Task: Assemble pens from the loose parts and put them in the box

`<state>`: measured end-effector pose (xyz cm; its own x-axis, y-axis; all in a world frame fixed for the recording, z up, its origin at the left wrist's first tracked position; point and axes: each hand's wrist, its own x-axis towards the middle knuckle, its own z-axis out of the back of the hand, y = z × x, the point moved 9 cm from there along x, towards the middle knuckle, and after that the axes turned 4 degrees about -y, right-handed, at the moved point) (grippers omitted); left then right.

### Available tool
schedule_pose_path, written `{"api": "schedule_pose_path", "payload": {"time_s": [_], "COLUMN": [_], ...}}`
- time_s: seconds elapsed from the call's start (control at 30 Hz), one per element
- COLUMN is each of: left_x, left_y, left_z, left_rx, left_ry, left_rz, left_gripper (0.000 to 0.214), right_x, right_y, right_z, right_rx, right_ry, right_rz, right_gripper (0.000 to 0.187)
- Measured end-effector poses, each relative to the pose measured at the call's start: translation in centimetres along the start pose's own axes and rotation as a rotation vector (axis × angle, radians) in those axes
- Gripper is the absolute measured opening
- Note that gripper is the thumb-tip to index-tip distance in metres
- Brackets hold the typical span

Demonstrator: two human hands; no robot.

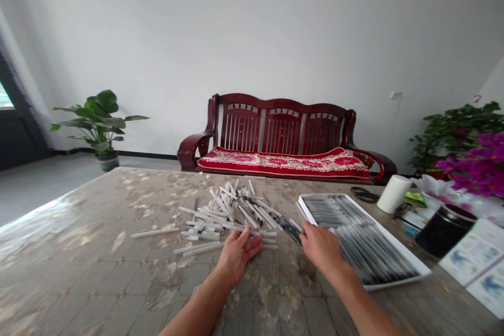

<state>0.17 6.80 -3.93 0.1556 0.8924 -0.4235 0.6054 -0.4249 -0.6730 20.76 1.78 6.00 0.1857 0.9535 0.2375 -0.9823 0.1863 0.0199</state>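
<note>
A loose pile of white, translucent pens (214, 215) lies on the table, mixed with dark, slim pieces. My left hand (238, 253) is at the near edge of this pile. Its thumb and forefinger close on a whitish pen (260, 232), while the other fingers curl loosely. My right hand (322, 245) is closed between the pile and a white shallow box (397, 252). Dark-tipped pens (289, 228) lie right beside its fingertips; whatever those fingers hold is hidden. Inside the box, pens with clear barrels and dark ends lie in two rows.
One pen (155, 232) lies apart on the left. Right of the box stand a white cup-like cylinder (394, 193), a black round container (444, 231) and a printed sheet (478, 260). A black cord (364, 194) lies behind. A red-cushioned wooden bench (283, 163) is beyond the table (129, 294).
</note>
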Motion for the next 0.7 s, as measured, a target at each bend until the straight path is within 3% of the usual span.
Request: {"api": "schedule_pose_path", "payload": {"time_s": [0.13,0.27,0.43,0.7], "left_x": [-0.1,-0.3,-0.4,-0.8], "left_y": [-0.2,-0.3,-0.2,0.2], "left_z": [0.0,0.0,0.1,-0.7], "left_rx": [-0.04,-0.061,-0.046,0.006], "left_ry": [-0.017,-0.032,-0.033,0.039], "left_rz": [-0.012,-0.013,-0.001,0.02], "left_gripper": [0.006,0.007,0.01,0.007], "right_x": [-1.1,-1.8,-1.9,-1.8], "right_y": [3.7,5.4,5.5,5.8], "right_z": [1.7,0.5,-0.8,-0.1], "right_rx": [0.297,0.532,0.564,0.549], "right_ry": [-0.121,-0.082,-0.064,-0.096], "right_rz": [0.144,0.137,0.138,0.173], "right_gripper": [0.014,0.015,0.015,0.016]}}
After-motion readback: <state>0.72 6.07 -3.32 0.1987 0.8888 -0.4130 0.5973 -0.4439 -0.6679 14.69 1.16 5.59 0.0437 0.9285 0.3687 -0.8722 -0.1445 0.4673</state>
